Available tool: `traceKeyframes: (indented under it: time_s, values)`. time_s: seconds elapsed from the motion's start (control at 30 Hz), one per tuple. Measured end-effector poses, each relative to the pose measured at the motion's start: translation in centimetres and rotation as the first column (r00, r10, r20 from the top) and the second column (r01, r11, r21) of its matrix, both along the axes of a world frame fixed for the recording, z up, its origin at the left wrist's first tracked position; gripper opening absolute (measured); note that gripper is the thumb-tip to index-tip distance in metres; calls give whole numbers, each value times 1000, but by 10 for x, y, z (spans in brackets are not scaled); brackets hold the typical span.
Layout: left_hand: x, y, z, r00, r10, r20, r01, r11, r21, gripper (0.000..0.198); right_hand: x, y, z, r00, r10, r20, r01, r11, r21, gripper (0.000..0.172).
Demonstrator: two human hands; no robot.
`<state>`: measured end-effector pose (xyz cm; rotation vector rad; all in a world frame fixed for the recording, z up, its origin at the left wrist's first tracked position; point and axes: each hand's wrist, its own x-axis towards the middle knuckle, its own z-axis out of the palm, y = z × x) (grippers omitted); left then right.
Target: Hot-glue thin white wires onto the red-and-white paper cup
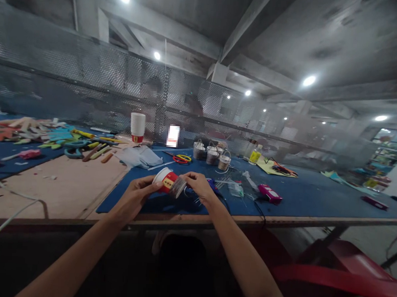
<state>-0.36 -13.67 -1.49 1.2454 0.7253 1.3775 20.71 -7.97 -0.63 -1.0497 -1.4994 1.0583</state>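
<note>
A red and white paper cup (169, 181) lies tilted in the air above the blue mat, its white rim to the left. My left hand (142, 190) grips it near that rim, thumb along the side. Around the cup's base end runs a band of grey-brown wrapping (177, 188). At that end, the fingers of my right hand (196, 186) are pinched together against the wrapping; whether they hold a strand of it is too small to see. Just beyond my right hand is a blue tool (213, 186), partly hidden by it.
Red-and-yellow scissors (182, 158) lie behind the cup. Several wrapped cups with handles (212, 156) stand farther back, and a stack of paper cups (137, 126) rises at back left. A purple box (269, 194) sits to the right. Coloured strips (57, 134) cover the left side.
</note>
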Motion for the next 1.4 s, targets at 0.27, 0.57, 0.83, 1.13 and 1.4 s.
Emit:
traceKeyframes:
  time_s: [0.27,0.57,0.83,1.13,1.4]
  values:
    - [1,6,-2,995,92,49,-92,996,13,28,9,-9,3,983,-175,51,160,961,226,27]
    - [3,1,0,996,90,22,-90,996,18,24,8,-29,-3,985,-128,113,93,957,275,37]
    - [5,0,3,997,59,53,-60,998,16,31,8,-34,-2,990,-122,76,97,957,273,34]
    - [3,8,-5,992,120,43,-123,989,80,33,2,-45,-8,956,-190,225,67,884,463,35]
    - [2,7,-6,996,87,32,-90,989,116,23,13,-21,-7,946,-64,316,-80,903,422,41]
